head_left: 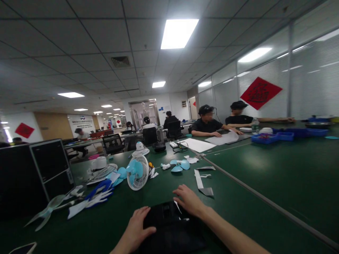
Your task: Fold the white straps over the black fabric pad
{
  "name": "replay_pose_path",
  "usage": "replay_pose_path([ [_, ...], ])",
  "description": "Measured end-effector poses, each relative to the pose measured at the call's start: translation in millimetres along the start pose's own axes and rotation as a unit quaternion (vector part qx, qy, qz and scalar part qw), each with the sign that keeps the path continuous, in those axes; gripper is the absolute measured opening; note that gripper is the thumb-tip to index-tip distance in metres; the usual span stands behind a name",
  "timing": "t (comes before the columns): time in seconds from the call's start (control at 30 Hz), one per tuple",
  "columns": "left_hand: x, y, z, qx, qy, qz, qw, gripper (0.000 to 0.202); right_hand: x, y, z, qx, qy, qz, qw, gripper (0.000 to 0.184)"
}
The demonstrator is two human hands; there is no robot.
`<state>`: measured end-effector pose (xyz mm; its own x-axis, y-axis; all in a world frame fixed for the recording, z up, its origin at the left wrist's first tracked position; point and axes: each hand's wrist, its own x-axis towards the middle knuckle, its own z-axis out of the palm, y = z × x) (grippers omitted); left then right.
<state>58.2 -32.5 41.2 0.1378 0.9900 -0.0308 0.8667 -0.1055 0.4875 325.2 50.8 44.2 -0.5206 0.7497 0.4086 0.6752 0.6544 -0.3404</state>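
A dark, glossy black flat object (169, 229) lies on the green table in front of me. Its exact kind is unclear; pale reflections show near its right side. My left hand (136, 225) is at its left edge, the thumb over the top and the fingers along the side. Across its far right corner reaches my right hand (189, 199), with fingers stretched out and a little apart. Beyond it, a strip of white and grey paper (199, 180) rests on the table. A small fan with pale blue blades (136, 171) stands ahead to the left.
Blue-and-white gloves (91, 203) and a pale blue-green blade part (49, 211) lie at left, near a black cabinet (53, 169). A loose blue fan blade (177, 168) sits further back. Two people work across the table, near white sheets (200, 144) and blue trays (265, 138).
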Motion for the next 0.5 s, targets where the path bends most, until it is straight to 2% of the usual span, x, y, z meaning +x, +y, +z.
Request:
replay_pose_path([
  [0.27,2.2,-2.5,0.5,0.004,-0.008,-0.006,1.000,0.082,1.2,4.3,0.1,0.002,0.014,0.007,1.000,0.030],
  [0.5,-1.5,-0.5,-0.8,0.002,-0.004,-0.009,1.000,0.081,-1.0,-1.4,1.5,0.006,-0.001,0.007,1.000,0.029],
])
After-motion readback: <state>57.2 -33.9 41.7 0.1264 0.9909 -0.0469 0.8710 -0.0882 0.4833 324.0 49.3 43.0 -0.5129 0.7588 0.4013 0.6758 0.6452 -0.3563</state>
